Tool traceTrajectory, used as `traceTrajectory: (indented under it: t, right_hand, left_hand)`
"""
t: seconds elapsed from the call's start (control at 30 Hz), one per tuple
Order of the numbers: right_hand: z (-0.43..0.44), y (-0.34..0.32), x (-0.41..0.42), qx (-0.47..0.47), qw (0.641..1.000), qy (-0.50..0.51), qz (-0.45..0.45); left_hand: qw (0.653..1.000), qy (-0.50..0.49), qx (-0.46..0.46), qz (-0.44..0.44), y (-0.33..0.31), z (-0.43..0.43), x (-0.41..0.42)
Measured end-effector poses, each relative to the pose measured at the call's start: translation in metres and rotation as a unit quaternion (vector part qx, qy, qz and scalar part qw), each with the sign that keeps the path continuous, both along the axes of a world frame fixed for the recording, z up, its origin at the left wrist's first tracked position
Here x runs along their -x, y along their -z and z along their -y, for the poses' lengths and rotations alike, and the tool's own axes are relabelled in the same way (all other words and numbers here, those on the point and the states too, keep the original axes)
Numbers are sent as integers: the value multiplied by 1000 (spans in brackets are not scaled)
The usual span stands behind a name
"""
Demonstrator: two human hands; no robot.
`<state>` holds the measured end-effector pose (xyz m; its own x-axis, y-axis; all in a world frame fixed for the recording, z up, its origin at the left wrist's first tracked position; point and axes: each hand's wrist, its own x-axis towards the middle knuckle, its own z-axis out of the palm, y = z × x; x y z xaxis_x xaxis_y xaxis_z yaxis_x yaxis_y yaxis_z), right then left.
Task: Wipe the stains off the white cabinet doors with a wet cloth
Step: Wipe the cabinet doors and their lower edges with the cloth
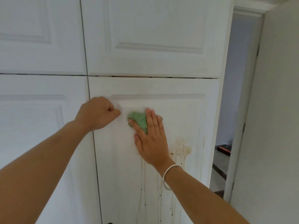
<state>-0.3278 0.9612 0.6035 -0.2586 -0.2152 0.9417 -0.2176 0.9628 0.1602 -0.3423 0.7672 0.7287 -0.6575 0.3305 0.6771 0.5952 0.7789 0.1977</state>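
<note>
My right hand (151,138) lies flat on the lower right white cabinet door (182,113), pressing a crumpled green cloth (139,121) against its upper panel; most of the cloth is under my fingers. A silver bangle sits on that wrist. My left hand (98,113) is a closed fist resting on the same door near its left edge, holding nothing that I can see. Brown stains (182,150) with thin drip lines run down the door below and to the right of my right hand.
Three more white panelled doors surround this one: the lower left door (40,126), the upper left door (40,34) and the upper right door (153,34). To the right an open doorway (233,94) shows another room, beside a white wall (275,110).
</note>
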Motion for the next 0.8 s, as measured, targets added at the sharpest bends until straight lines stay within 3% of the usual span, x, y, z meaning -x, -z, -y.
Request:
traceTrajectory:
  t: [0.13,0.23,0.4,0.47,0.53,0.67,0.8]
  right_hand:
    - [-12,67,-11,-55,997,13,54]
    - [-26,80,-17,-70,996,19,43]
    - [-67,24,-30,127,987,88,-48]
    - [-91,-4,-39,232,966,73,-83]
    - [-106,-23,-45,296,939,132,-111]
    - [-108,6,-37,388,903,158,-96]
    - [-88,73,-41,406,889,211,-20]
  left_hand:
    - [1000,9,-6,5,2,-1,-3]
    - [1000,16,1,12,1,0,-2]
    - [1000,23,2,11,1,4,-1]
    - [1000,19,4,9,2,4,-1]
    - [1000,18,6,7,2,2,-2]
    - [1000,16,4,-1,4,0,-2]
    - [1000,14,-3,-5,6,0,-2]
